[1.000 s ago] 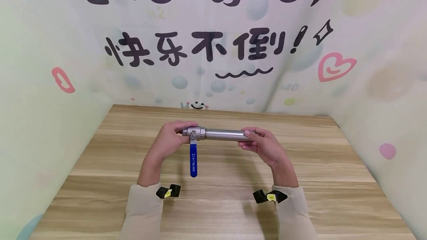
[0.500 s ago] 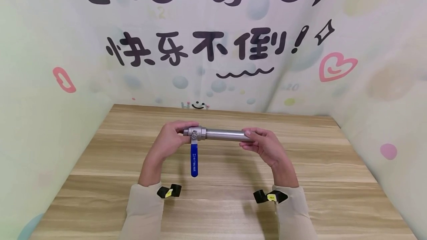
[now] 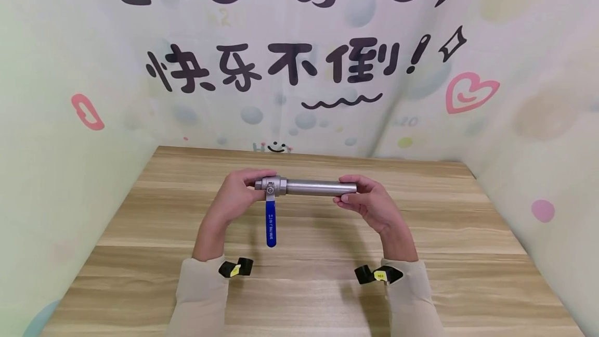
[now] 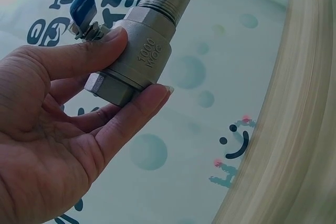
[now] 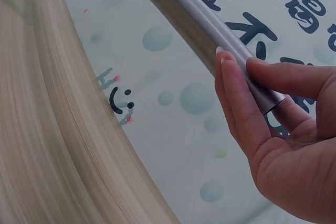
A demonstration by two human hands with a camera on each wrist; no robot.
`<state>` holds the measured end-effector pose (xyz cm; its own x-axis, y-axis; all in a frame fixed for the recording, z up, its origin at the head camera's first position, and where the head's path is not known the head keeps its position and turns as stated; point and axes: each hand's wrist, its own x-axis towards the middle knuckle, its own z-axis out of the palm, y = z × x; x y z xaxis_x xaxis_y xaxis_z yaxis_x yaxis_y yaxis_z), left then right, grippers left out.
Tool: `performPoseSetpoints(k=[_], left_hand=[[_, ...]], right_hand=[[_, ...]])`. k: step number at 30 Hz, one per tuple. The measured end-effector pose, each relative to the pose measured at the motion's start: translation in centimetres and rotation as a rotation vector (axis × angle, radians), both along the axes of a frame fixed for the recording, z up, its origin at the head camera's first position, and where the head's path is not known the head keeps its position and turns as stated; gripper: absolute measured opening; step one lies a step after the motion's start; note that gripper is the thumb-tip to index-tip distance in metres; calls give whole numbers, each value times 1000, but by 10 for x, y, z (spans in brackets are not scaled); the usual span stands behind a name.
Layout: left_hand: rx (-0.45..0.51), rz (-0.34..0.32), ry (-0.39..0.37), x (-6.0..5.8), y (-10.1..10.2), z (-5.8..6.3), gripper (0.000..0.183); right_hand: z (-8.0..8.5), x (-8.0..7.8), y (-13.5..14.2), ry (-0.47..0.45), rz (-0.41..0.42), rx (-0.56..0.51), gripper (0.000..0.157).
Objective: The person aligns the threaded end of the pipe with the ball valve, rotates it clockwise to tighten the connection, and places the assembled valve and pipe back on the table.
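A steel ball valve (image 3: 277, 186) with a blue lever handle (image 3: 271, 224) is held above the table, the lever pointing toward the person. My left hand (image 3: 235, 196) grips the valve body by its left end; in the left wrist view the thumb lies on the body (image 4: 142, 51) beside raised lettering. A straight steel pipe (image 3: 318, 188) is joined to the valve's right side, with some thread visible at the joint in the left wrist view. My right hand (image 3: 372, 203) pinches the pipe near its free end between thumb and fingers, as the right wrist view also shows.
The wood-grain table (image 3: 299, 295) lies below both hands. A printed cloth backdrop (image 3: 224, 118) with dark lettering rises behind the table and along both sides. Black wrist bands with yellow labels sit at both sleeves.
The right thumb has shifted from on top of the pipe's end to its near lower side, uncovering the end. The left hand and valve stay almost in place.
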<state>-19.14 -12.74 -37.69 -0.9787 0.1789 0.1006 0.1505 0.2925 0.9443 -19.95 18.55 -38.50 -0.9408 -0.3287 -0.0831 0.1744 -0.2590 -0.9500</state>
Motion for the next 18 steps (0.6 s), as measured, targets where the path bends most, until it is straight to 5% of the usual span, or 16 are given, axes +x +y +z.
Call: performPoseSetpoints(k=[18], left_hand=[[13, -6, -5, 0, 0, 0, 45]], right_hand=[[0, 1, 1, 13, 9, -15, 26]])
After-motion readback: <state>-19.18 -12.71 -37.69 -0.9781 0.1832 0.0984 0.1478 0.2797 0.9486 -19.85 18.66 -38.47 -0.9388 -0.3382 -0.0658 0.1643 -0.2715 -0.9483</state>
